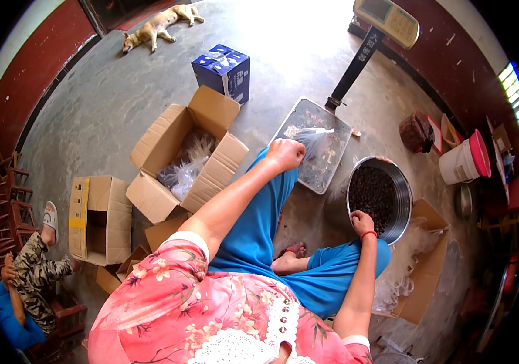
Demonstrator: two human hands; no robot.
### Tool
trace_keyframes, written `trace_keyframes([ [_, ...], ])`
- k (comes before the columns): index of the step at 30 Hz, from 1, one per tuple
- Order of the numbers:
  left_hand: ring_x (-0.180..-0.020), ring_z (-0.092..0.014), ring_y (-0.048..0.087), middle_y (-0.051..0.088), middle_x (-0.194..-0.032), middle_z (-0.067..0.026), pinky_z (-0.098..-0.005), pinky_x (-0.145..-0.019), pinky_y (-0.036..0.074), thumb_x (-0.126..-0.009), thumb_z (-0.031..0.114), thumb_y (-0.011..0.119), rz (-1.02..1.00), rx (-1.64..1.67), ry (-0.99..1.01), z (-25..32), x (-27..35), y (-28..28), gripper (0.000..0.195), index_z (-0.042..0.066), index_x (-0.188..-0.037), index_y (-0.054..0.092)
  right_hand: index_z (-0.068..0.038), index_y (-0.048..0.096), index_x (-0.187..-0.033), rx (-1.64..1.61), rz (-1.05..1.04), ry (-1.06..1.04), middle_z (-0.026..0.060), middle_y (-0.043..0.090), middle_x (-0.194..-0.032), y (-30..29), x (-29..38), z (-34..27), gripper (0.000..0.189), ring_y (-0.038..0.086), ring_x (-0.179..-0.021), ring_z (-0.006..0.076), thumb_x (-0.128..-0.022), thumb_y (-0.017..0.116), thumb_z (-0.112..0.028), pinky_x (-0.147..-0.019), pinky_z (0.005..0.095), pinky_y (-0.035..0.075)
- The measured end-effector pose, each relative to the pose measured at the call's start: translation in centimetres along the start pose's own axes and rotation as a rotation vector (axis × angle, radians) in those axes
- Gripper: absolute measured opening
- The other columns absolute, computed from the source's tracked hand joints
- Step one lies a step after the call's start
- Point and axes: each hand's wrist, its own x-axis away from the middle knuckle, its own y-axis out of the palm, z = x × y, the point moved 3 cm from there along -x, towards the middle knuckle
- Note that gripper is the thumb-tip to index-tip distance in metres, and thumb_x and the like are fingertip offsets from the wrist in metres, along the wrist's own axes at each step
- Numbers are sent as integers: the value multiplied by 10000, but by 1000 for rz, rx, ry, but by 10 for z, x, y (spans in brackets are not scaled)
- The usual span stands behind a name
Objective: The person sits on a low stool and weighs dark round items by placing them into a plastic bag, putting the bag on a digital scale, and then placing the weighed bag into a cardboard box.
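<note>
My left hand point(286, 154), loosely curled, is over my left knee at the near-left edge of a platform scale point(321, 175). Just beyond its fingers, a bundle of clear plastic bags point(315, 139) lies on the scale plate. Whether the fingers grip the bundle is hidden. My right hand point(362, 224), with a red band at the wrist, is at the near-left rim of a metal bucket point(403, 195). Many small, dark, round pieces point(371, 193) partly fill the bucket. The right fingers are bent, and I cannot tell whether they hold the rim or some pieces.
An open cardboard box point(214, 168) with plastic bags stands left; another box point(100, 220) lies beyond it. More bags lie in a carton point(428, 273) at right. A taped blue box point(223, 75), a sleeping dog point(161, 25), a white bucket point(460, 159) and a seated person point(32, 282) surround the area.
</note>
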Motion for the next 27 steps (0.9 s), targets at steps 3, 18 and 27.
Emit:
trace_keyframes([
  [3,-709,-239,595,624,-730,-51,-366,-638,468,-687,226,532,37,15,13,-5,2,3,146,183,-763,650,-105,622,-802,4,-3,21,142,604,-782,0,-1,-5,185,583,-772,286,-728,466,-170,-709,358,448],
  [18,-692,-260,592,609,-694,-86,-379,-617,459,-643,183,520,79,53,33,-3,4,-1,129,144,-695,631,-61,619,-785,10,49,-92,138,607,-737,10,-7,13,164,597,-703,245,-716,481,-116,-664,326,461],
  [27,-707,-250,594,622,-728,-67,-363,-654,464,-669,185,524,49,39,7,-3,2,1,148,155,-751,643,-63,625,-787,10,45,-69,129,609,-723,11,-9,16,169,597,-682,239,-715,482,-119,-645,324,464],
])
